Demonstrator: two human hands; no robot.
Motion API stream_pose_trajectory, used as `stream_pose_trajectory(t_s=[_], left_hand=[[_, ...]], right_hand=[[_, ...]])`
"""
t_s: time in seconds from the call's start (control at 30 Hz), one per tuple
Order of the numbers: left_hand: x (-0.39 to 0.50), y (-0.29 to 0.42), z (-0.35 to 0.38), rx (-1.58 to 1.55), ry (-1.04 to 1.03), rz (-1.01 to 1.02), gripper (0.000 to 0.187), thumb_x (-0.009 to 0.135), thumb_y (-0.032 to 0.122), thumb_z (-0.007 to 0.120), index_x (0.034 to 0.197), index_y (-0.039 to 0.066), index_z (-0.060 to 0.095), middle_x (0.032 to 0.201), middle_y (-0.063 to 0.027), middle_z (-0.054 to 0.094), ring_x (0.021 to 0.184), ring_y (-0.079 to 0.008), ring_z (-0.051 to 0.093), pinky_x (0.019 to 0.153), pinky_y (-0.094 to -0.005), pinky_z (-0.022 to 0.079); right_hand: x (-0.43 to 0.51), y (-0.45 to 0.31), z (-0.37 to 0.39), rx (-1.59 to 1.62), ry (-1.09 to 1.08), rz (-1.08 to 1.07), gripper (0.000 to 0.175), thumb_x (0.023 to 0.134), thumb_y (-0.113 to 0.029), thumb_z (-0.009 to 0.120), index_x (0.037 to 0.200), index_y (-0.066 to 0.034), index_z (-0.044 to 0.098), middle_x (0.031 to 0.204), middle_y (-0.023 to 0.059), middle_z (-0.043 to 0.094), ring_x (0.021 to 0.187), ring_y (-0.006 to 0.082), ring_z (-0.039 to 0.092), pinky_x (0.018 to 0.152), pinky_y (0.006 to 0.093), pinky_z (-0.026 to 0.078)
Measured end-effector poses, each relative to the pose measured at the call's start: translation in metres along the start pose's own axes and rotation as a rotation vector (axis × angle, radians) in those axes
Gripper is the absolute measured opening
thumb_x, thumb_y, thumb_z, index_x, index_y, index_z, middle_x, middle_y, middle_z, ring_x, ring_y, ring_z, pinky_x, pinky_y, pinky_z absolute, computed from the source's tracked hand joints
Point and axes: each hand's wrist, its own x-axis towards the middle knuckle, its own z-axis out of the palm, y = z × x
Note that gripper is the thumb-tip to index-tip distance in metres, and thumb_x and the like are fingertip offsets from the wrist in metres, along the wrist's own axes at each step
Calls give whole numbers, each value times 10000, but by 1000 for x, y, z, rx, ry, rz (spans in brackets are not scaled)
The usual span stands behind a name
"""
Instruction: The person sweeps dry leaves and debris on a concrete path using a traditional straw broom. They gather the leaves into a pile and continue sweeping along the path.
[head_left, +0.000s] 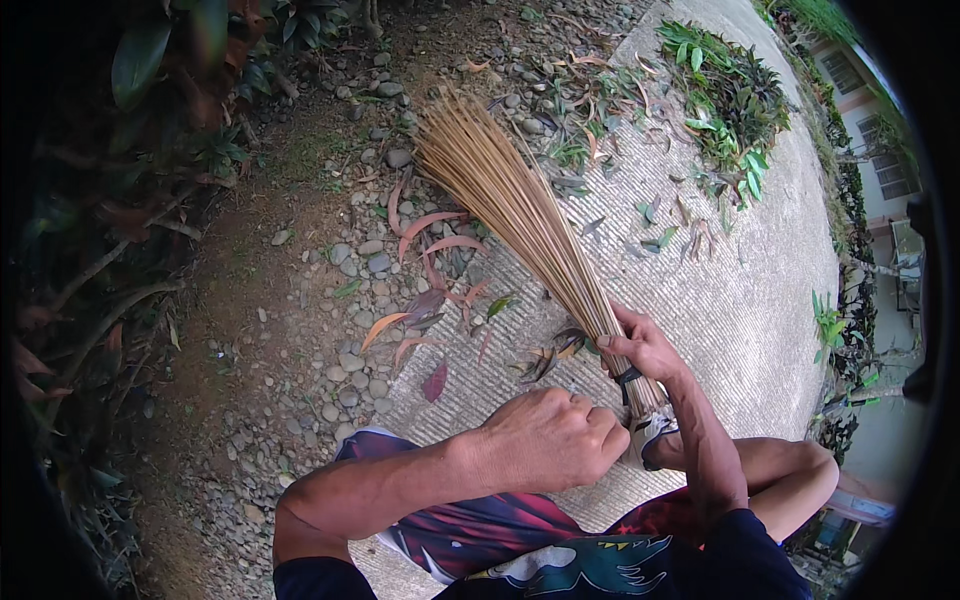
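Observation:
A stick broom of thin tan ribs (517, 202) slants across the middle, its bristles fanned toward the upper left. My right hand (645, 345) grips the bundle near its bound end, thumb on top. Just below that hand, a dark band (628, 376) wraps the ribs. The butt of the bundle is beside a white shoe (654, 435), touching or close to it. My left hand (559, 436) is a fist with its back up, left of the butt; whether its curled fingers hold anything is hidden.
Ribbed concrete paving (720, 300) lies under the broom, bordered by pebbles and soil (300, 300) on the left. Fallen leaves (435, 382) are scattered around. A pile of green cuttings (731, 105) lies at upper right. Dark shrubs (135, 187) line the left; a building (874, 142) stands far right.

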Motion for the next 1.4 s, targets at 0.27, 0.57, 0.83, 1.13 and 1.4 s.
stream_pose_trajectory(t_s=[0.27,0.57,0.83,1.13,1.4], left_hand=[[-10,-7,-3,-19,13,14,139,769,127,683,800,30,589,673,-46,575,594,-183,677,492,-332,563],[-21,6,7,-74,63,-81,169,761,143,714,751,-11,644,649,-90,650,602,-239,725,473,-392,572],[-19,12,-4,33,-482,-531,187,777,141,692,833,-35,661,803,-146,708,748,-299,746,599,-401,610],[33,54,19,-232,-890,-968,226,857,169,670,967,-28,683,857,-167,695,791,-345,746,727,-471,614],[43,46,23,-136,-927,-1266,181,868,165,671,929,-4,651,856,-165,695,846,-377,731,788,-494,590]], right_hand=[[-46,-23,-18,101,256,108,606,974,-118,667,1545,-25,486,950,24,668,731,112,628,641,281,533],[-61,-25,-116,-360,-236,264,811,872,38,594,1644,-2,350,1057,49,696,772,97,613,669,269,539],[-59,-5,-211,-229,-33,66,765,917,-194,755,1584,-31,416,908,37,646,656,113,621,577,280,535],[-5,116,-180,-741,-1013,-286,905,890,-221,811,1647,-75,337,1036,268,705,739,445,711,684,476,600],[-59,175,-342,-613,-311,-29,790,879,-58,702,1603,16,394,827,118,663,594,174,612,553,337,515]])
